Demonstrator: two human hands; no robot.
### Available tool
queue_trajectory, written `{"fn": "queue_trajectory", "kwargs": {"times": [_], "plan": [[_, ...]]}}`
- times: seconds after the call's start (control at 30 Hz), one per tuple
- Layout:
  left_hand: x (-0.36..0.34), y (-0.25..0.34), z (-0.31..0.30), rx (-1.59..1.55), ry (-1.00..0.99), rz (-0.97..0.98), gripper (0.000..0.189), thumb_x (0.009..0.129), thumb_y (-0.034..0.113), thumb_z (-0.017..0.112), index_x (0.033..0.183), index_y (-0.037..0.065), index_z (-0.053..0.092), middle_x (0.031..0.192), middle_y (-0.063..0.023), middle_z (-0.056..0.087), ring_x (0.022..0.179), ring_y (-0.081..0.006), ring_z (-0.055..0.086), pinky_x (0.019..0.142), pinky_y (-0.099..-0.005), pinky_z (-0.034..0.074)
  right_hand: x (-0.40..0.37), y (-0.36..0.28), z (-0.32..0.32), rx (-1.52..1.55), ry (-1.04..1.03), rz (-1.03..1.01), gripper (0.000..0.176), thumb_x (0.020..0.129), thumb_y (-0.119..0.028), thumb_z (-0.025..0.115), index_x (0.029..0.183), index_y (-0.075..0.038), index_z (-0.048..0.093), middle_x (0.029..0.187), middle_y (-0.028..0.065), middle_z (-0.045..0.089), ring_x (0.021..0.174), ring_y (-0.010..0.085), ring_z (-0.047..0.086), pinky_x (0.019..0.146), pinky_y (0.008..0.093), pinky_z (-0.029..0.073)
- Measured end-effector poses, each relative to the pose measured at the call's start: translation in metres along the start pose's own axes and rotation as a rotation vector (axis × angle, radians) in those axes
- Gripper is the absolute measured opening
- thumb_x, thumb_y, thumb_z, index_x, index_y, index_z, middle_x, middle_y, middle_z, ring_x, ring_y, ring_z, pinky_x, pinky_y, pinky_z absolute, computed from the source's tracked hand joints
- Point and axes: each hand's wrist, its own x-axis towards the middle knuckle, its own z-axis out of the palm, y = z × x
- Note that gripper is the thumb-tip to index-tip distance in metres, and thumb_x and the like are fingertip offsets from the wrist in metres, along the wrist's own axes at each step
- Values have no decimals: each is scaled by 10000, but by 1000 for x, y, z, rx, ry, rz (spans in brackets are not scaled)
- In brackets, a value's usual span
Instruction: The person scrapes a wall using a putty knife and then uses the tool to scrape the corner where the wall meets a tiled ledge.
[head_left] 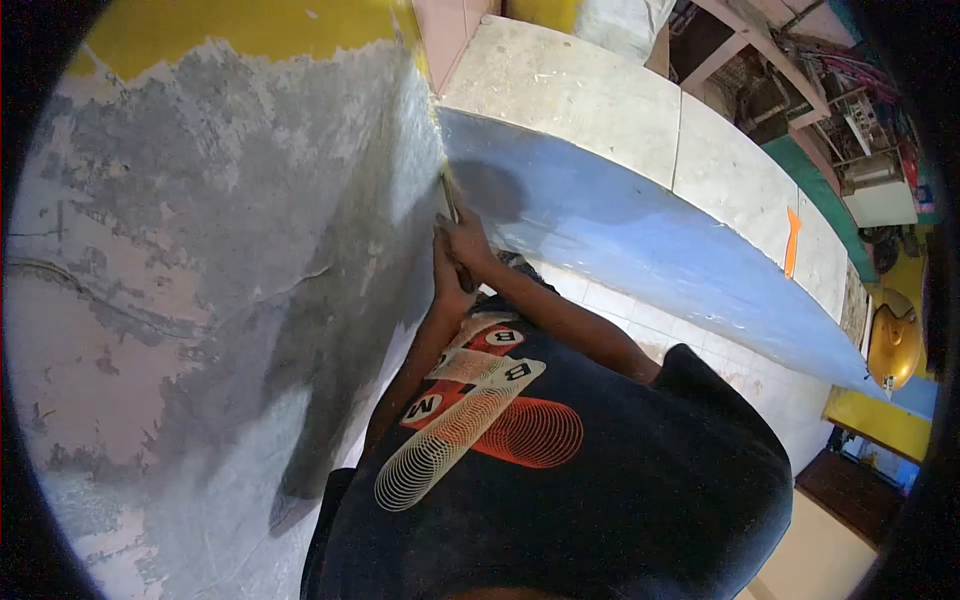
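Note:
My right hand (468, 240) is closed around a long thin tool (449, 192), with its arm coming in from the right. My left hand (447, 272) is closed on the lower part of the same tool, just below and left of my right hand. The tool's dark lower end shows between the hands. Its upper tip is at the corner where the patchy grey wall (220, 190) meets the blue surface (590, 185). Whether the tip touches the corner is too small to tell.
A pale ledge (600, 90) runs along the blue surface's top, bearing an orange scraper-like tool (792, 243). A shiny gold object (892, 345) stands at the far right. Cluttered shelves (830, 110) fill the upper right. White tiles (610, 298) show below the blue surface.

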Motion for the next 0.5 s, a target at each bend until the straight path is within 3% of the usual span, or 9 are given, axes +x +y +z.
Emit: {"fn": "queue_trajectory", "kwargs": {"times": [0.1,0.13,0.2,0.23,0.3,0.33,0.37,0.47,0.5], "plan": [[2,5,4,97,-112,100,591,913,545,330,1334,132,369,1233,-88,473,1096,-227,488,889,-367,423,-3,3,1,73,-81,-40,643,847,-122,511,1420,-136,220,1329,253,396,1085,330,510,904,378,388],[0,3,1,126,-141,131,613,904,560,340,1336,127,364,1237,-90,470,1102,-230,484,897,-378,421,2,3,4,58,11,-138,524,853,-124,525,1338,-76,331,972,145,451,790,223,478,679,336,382],[-3,1,7,148,-162,164,636,894,576,350,1338,121,360,1240,-91,467,1108,-234,479,904,-389,419,4,6,8,41,96,-232,422,859,-126,539,1255,-17,442,614,37,506,494,115,447,454,295,375],[-4,4,27,99,110,116,380,913,528,347,933,149,375,829,-47,370,707,-177,320,608,-349,323,2,3,8,65,125,-255,425,851,-126,543,1248,-5,450,657,57,536,517,126,464,485,300,397],[-3,5,30,46,366,67,507,931,480,345,527,178,389,417,-2,272,307,-120,162,312,-309,227,4,0,5,81,158,-291,428,843,-126,546,1240,7,458,700,77,566,541,138,482,516,306,418],[1,5,6,134,94,89,335,936,491,319,948,158,356,843,-50,357,705,-175,318,593,-337,321,5,2,5,-11,191,-327,449,839,-123,544,1257,7,443,726,101,588,565,153,510,553,309,435],[2,6,-7,223,-181,115,562,940,502,293,1369,139,323,1268,-99,441,1103,-230,475,873,-365,414,4,-4,7,-55,208,-357,460,837,-121,542,1265,6,435,739,112,599,577,160,524,571,310,444],[1,6,-5,215,-112,151,610,926,532,302,1379,123,303,1271,-109,429,1111,-233,464,893,-374,398,-13,-33,9,-70,268,-410,493,840,-113,529,1303,-5,400,870,194,628,679,199,584,664,325,463],[-12,10,11,218,-87,124,633,917,545,317,1376,109,309,1256,-117,439,1101,-226,471,892,-355,394,-11,-34,9,-51,264,-403,501,845,-111,521,1321,-29,389,1032,240,596,829,239,600,740,342,456]]}}
